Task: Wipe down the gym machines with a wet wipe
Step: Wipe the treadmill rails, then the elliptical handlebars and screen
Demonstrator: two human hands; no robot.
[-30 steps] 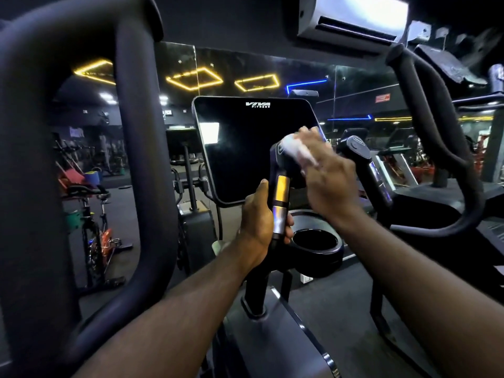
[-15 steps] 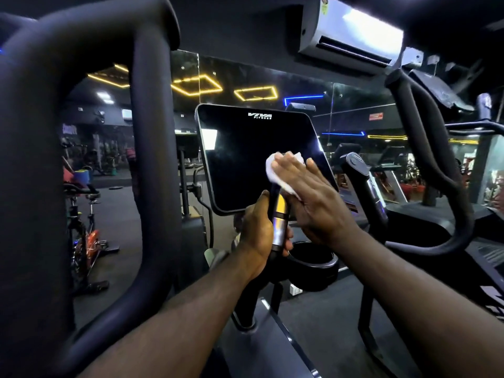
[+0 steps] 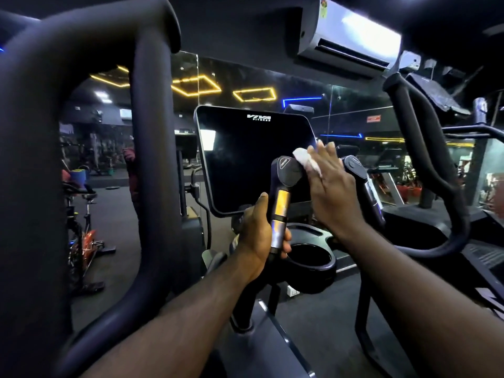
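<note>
Left hand [image 3: 259, 237] wraps the grip [image 3: 282, 205]; right hand [image 3: 332, 192] is flat, fingers straight, pressing the wipe [image 3: 306, 160] onto the grip's top. Wipe looks limp and probably slick, so I'd pin it under the fingers, not pinch.

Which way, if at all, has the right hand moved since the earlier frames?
Yes. The right hand with the wet wipe has slid right off the handle cap, which it covered before; the cap now shows to its left.
</note>
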